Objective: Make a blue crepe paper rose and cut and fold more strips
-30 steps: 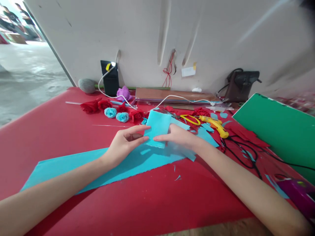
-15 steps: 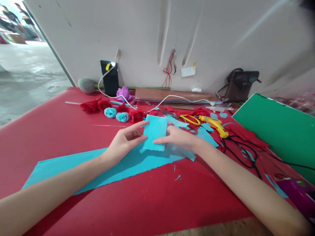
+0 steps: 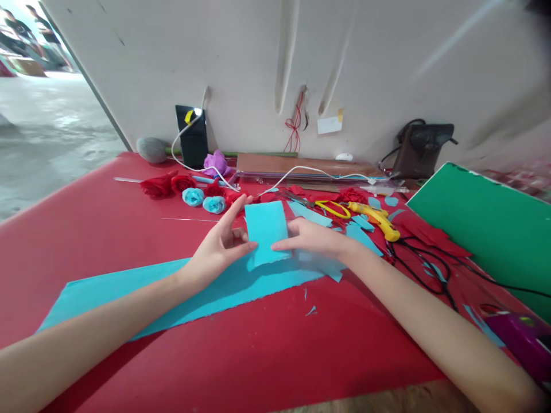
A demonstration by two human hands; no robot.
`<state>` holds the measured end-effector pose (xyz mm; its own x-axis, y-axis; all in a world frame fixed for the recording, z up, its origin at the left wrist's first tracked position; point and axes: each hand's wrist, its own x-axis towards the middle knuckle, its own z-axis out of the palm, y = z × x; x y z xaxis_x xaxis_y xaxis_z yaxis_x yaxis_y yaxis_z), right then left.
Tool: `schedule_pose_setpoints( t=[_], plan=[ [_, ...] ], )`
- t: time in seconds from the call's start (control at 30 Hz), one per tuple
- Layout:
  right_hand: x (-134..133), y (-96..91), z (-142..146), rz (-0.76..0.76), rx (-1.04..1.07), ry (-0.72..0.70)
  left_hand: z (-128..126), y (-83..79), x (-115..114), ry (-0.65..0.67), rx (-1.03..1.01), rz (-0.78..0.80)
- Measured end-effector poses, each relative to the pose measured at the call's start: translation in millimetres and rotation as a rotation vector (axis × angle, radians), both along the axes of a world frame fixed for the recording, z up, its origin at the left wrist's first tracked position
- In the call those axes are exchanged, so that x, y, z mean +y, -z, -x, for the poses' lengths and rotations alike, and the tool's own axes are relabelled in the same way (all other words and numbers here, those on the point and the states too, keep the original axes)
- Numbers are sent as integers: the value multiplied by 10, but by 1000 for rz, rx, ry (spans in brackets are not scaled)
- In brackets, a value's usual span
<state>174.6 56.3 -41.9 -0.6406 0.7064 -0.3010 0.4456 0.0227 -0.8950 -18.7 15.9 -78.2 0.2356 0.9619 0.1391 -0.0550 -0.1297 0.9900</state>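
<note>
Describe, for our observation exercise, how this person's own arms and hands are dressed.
The left hand and right hand are bare: no gloves, rings, bracelets or watch show. The left forearm and right forearm show no sleeves or visible markings. The fingernails are too small to judge.

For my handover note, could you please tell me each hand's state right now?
Left hand: thumb touching the small blue paper, index finger raised; grip closure cannot be told.
Right hand: holding that paper's right edge.

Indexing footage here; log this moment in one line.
left hand: touching edge of blue piece | right hand: pinching blue piece | below: long blue strip on red table
</note>
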Motion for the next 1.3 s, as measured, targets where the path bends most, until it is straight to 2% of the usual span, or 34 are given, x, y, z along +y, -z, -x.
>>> schedule_pose_setpoints(
  t=[0.13, 0.23, 0.33, 0.47, 0.57, 0.73, 0.83, 0.9, 1.0, 1.07, 1.13, 1.2, 1.3],
  plan=[
    [-8, -36, -38, -66, -122, -74, -15, 18, 19, 17, -57, 38],
    [-14, -57, -68, -80, -230, -184, -19, 6, 20, -28, 32, 77],
    [17, -87, -115, -108, -191, -205, -19, 7, 25, -95, 86, 69],
    [116, -133, -209, -182, -15, 44, -22, 20, 32, -102, 39, 36],
    [173, -145, -252, -210, 122, 241, -25, 10, 22, -118, 137, 26],
    [213, -144, -277, -260, 185, 346, -19, 1, 22, -138, 201, -52],
    [255, -146, -340, -455, 200, 523, -7, 17, 24, -121, 209, -101],
    [282, -141, -384, -634, 127, 633, -5, 18, 6, -96, 233, -97],
    [304, -101, -383, -836, -33, 692, -14, -7, -41, -15, 339, -89],
    [316, -40, -317, -962, -154, 672, -24, -28, -67, 34, 407, -114],
    [343, 51, -216, -1065, -275, 572, -32, -40, -78, 53, 435, -137],
    [391, 160, -109, -1079, -340, 417, -35, -41, -75, 54, 450, -136],
    [479, 297, -5, -1007, -360, 189, -30, -32, -64, 58, 465, -133]
  ],
)
